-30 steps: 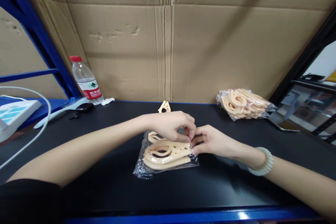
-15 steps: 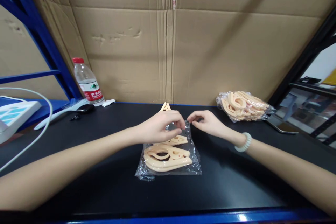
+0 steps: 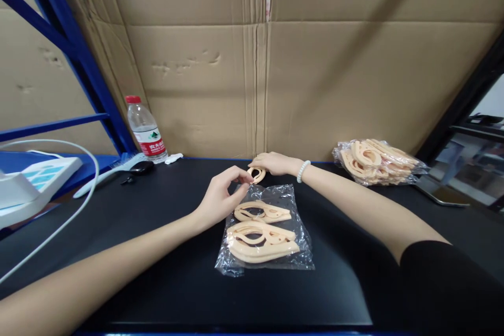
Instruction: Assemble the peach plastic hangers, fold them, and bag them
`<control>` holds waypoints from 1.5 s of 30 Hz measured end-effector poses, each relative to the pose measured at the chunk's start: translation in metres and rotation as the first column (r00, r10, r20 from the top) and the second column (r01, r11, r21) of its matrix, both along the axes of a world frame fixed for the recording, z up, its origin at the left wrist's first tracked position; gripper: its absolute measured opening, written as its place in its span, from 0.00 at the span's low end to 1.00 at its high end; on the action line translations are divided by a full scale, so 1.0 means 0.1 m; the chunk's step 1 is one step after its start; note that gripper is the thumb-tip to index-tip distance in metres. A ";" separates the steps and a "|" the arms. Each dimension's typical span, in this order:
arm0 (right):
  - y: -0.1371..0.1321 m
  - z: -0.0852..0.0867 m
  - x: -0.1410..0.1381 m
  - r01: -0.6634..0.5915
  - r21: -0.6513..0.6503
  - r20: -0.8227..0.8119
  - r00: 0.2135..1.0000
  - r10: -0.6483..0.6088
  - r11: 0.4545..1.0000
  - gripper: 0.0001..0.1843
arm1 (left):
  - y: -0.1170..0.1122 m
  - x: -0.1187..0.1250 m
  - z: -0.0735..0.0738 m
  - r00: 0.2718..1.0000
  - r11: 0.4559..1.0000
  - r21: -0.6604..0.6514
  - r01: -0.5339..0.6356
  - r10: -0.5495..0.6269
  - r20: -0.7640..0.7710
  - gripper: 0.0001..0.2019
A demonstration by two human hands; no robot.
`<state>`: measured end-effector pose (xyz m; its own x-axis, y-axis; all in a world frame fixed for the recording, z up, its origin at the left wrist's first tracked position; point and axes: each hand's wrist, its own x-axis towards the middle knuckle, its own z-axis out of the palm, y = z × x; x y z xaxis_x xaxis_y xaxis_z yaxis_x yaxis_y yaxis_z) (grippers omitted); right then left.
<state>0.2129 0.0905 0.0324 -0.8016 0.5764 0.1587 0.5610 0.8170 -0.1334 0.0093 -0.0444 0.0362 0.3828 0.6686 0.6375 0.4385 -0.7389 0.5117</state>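
A clear plastic bag (image 3: 303, 252) lies flat on the black table, with beige plastic pieces inside that look like folding hangers (image 3: 262, 244). Past its far edge, my right hand (image 3: 275, 163) has its fingers closed on another beige folding hanger (image 3: 256, 175), whose rounded end shows; the rest is under the hand. My left hand (image 3: 224, 191) hovers at the bag's far left corner, fingers curved and thumb apart from them. Its fingertips come close to the hanger at my right hand; whether they touch it I cannot tell.
At the back right sits a stack of bagged beige hangers (image 3: 374, 163), beside a flat dark device (image 3: 441, 194). A water bottle (image 3: 147, 134), a brush (image 3: 110, 173) and a white device with a cable (image 3: 39, 184) occupy the left. Cardboard (image 3: 197, 73) walls off the back.
My right hand has moved away to the far side of the bag and taken hold of the hanger there. My left hand has drawn back left, uncovering more of the bag. The view has shifted slightly.
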 end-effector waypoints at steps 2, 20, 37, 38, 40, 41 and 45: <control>-0.03 -0.01 0.14 0.027 -0.037 0.012 1.000 -0.027 0.999 0.18 | 0.01 -0.01 -0.01 1.000 1.000 -0.015 -0.011 0.011 0.017 0.05; -0.95 -0.01 1.31 0.151 -0.808 -0.270 0.765 -0.585 0.570 0.17 | 0.00 0.02 -0.07 0.998 0.983 -0.184 0.011 0.001 0.062 0.06; -2.02 0.21 1.51 0.060 -0.882 -0.411 0.387 -0.826 0.467 0.23 | -0.14 -0.12 -0.26 0.931 0.892 -0.437 -0.118 0.252 0.263 0.16; -2.06 0.21 1.50 0.057 -0.892 -0.393 0.389 -0.833 0.448 0.23 | -0.18 -0.13 -0.27 0.919 0.871 -0.479 -0.106 0.270 0.286 0.17; -2.12 0.19 1.45 0.043 -0.914 -0.351 0.413 -0.840 0.403 0.25 | -0.24 -0.12 -0.29 0.897 0.827 -0.556 -0.079 0.302 0.323 0.19; -2.13 0.18 1.42 0.034 -0.924 -0.332 0.427 -0.841 0.381 0.25 | -0.26 -0.11 -0.29 0.888 0.809 -0.585 -0.065 0.314 0.335 0.19; -2.10 0.09 1.27 -0.011 -0.944 -0.299 0.447 -0.843 0.329 0.25 | -0.31 -0.06 -0.28 0.878 0.767 -0.642 -0.002 0.308 0.366 0.21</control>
